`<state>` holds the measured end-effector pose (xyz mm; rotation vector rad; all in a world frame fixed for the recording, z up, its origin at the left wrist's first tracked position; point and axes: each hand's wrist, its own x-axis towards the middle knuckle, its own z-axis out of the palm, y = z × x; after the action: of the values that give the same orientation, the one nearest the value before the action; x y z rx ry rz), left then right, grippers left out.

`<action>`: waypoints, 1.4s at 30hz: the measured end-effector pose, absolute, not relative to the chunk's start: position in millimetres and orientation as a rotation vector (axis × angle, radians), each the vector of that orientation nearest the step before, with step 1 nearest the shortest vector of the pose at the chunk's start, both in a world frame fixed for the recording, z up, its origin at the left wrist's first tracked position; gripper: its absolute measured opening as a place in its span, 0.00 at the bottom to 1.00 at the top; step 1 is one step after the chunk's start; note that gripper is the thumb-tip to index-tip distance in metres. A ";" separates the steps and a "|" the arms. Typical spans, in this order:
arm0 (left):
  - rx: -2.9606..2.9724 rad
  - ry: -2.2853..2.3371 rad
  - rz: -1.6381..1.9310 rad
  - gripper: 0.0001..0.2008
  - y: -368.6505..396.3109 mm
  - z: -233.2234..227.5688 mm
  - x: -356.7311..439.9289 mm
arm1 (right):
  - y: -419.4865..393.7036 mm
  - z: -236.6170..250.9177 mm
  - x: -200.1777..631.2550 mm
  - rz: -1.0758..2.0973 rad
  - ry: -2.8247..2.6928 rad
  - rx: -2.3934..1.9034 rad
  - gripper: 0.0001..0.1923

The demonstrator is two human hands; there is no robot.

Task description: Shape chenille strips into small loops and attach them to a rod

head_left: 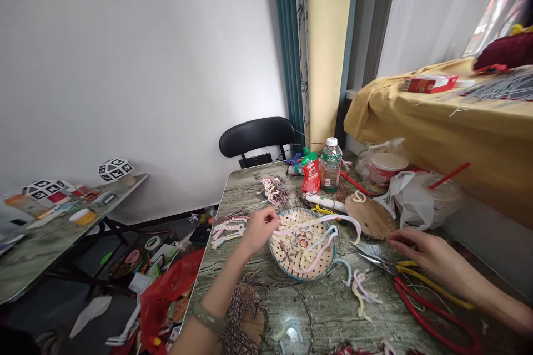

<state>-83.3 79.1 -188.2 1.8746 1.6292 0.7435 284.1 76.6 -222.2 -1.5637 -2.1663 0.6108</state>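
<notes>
A green table (333, 310) is full of craft bits. Past the hands, at the far end, stand a water bottle (331, 165) and a red pouch (310, 173), with a black chair (257, 137) behind them. Just beyond the right hand lie a brown card shape (372, 217) and a white plastic bag (410, 195). Near the left arm sits a bundle of speckled string (240, 316). More soft strips (227, 230) lie just left of the left hand.

Between the two hands sits a round woven basket (278, 250). Nothing blocks it.

The left hand (259, 228) is at the basket's left edge, fingers pinched shut on the end of a pink strip (316, 223). The right hand (428, 254) lies flat and loosely open on the table, touching big scissors (377, 258) with red and yellow handles.

The pink strip is long, thin and bendy. It runs from the left hand across the top of the basket and curls down over the far rim. Other pale strips lie coiled inside.
</notes>
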 end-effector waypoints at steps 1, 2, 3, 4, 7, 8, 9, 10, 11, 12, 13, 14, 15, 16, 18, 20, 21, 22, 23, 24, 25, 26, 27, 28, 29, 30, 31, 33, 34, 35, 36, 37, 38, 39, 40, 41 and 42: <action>1.856 1.665 0.762 0.09 75.3 -187.6 -84.2 | 69.5 -224.6 287.4 0.599 -2.151 -1.587 0.14; 1.839 1.701 0.780 0.07 71.0 -187.3 -84.6 | 61.3 -227.9 287.7 0.595 -2.143 -1.599 0.13; 1.821 1.733 0.798 0.07 66.4 -187.6 -84.3 | 52.3 -231.9 284.9 0.597 -2.149 -1.596 0.12; 1.803 1.756 0.815 0.07 61.4 -188.4 -83.3 | 42.9 -236.5 278.9 0.598 -2.163 -1.584 0.11; 1.756 1.758 0.858 0.06 45.0 -193.7 -77.7 | 18.1 -252.4 247.5 0.551 -2.260 -1.519 0.18; 1.741 1.744 0.867 0.05 39.2 -195.8 -75.5 | 13.0 -257.2 235.5 0.535 -2.289 -1.495 0.20; 1.727 1.730 0.881 0.04 33.3 -197.6 -73.7 | 10.0 -260.8 224.4 0.545 -2.307 -1.452 0.19; 1.711 1.720 0.894 0.04 27.3 -199.1 -72.3 | 8.9 -262.8 215.2 0.548 -2.308 -1.434 0.15; 1.697 1.712 0.903 0.04 21.3 -199.9 -71.5 | 9.6 -262.8 208.3 0.561 -2.308 -1.415 0.10; 1.682 1.714 0.915 0.05 15.4 -200.2 -71.3 | 11.5 -260.5 204.3 0.583 -2.303 -1.392 0.08; 1.670 1.715 0.918 0.07 9.7 -199.8 -71.6 | 14.2 -255.7 203.1 0.607 -2.292 -1.372 0.10; 1.662 1.715 0.915 0.08 4.2 -199.0 -72.4 | 17.4 -248.8 204.7 0.632 -2.273 -1.352 0.11; 1.657 1.715 0.907 0.08 -0.9 -198.0 -73.3 | 20.8 -240.3 208.7 0.659 -2.247 -1.334 0.11; 1.653 1.711 0.896 0.07 -5.5 -196.9 -74.2 | 24.1 -230.8 214.5 0.678 -2.209 -1.327 0.10; 1.664 1.708 0.861 0.07 -13.0 -195.8 -75.3 | 30.1 -212.0 229.6 0.701 -2.115 -1.343 0.10; 1.718 1.718 0.792 0.07 -18.3 -196.7 -75.2 | 34.2 -197.5 245.7 0.703 -2.014 -1.367 0.12; 1.752 1.729 0.750 0.07 -20.3 -197.9 -74.7 | 35.2 -192.7 252.9 0.700 -1.967 -1.377 0.12; 1.785 1.742 0.709 0.08 -21.9 -199.6 -74.2 | 35.4 -189.4 258.9 0.695 -1.924 -1.387 0.13; 1.809 1.754 0.676 0.08 -23.2 -201.6 -73.6 | 34.8 -187.4 263.5 0.695 -1.888 -1.392 0.14; 1.819 1.764 0.655 0.08 -24.2 -203.8 -72.9 | 33.6 -186.7 266.3 0.708 -1.875 -1.388 0.14; 1.820 1.772 0.644 0.08 -24.9 -205.8 -72.3 | 32.0 -186.9 267.1 0.736 -1.899 -1.373 0.14; 1.815 1.779 0.638 0.08 -25.4 -207.7 -71.8 | 30.2 -188.1 266.0 0.761 -1.962 -1.355 0.13; 1.809 1.783 0.636 0.08 -25.7 -209.2 -71.3 | 28.7 -190.4 262.8 0.774 -2.047 -1.340 0.13; 1.804 1.787 0.635 0.08 -25.6 -210.5 -70.8 | 27.7 -193.8 257.8 0.773 -2.137 -1.331 0.12; 1.798 1.791 0.637 0.08 -25.4 -211.3 -70.5 | 27.6 -198.5 251.2 0.758 -2.215 -1.331 0.11; 1.792 1.792 0.640 0.08 -25.0 -212.0 -70.3 | 28.5 -204.5 243.3 0.729 -2.270 -1.341 0.11; 1.788 1.789 0.644 0.09 -24.5 -212.4 -70.4 | 30.3 -211.7 234.6 0.703 -2.292 -1.354 0.10; 1.780 1.780 0.655 0.09 -23.9 -213.1 -71.3 | 36.2 -228.7 216.4 0.676 -2.325 -1.360 0.07; 1.773 1.779 0.662 0.09 -23.8 -213.5 -72.1 | 39.8 -237.4 208.0 0.655 -2.345 -1.363 0.06; 1.765 1.782 0.671 0.08 -24.1 -214.0 -73.3 | 43.3 -245.6 200.6 0.625 -2.358 -1.372 0.06; 1.754 1.788 0.680 0.09 -24.6 -214.6 -74.6 | 46.5 -252.7 194.5 0.592 -2.365 -1.385 0.07; 1.741 1.797 0.691 0.09 -25.3 -215.3 -76.1 | 49.2 -258.4 189.8 0.559 -2.370 -1.396 0.07; 1.729 1.805 0.700 0.09 -26.1 -215.9 -77.7 | 51.3 -262.3 186.5 0.531 -2.377 -1.400 0.06; 1.718 1.811 0.709 0.09 -27.1 -216.3 -79.1 | 52.8 -264.4 184.4 0.508 -2.387 -1.395 0.05; 1.708 1.814 0.716 0.09 -28.0 -216.5 -80.4 | 53.5 -264.9 183.4 0.491 -2.403 -1.377 0.03; 1.699 1.816 0.722 0.09 -29.0 -216.3 -81.4 | 53.8 -263.9 183.3 0.481 -2.427 -1.345 0.04; 1.691 1.817 0.728 0.09 -30.1 -215.5 -82.0 | 53.5 -261.9 183.9 0.476 -2.456 -1.301 0.05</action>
<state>-82.0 -30.1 -215.5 1.6909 1.8167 0.7276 183.9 53.5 -261.9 -1.3012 -2.4563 0.4759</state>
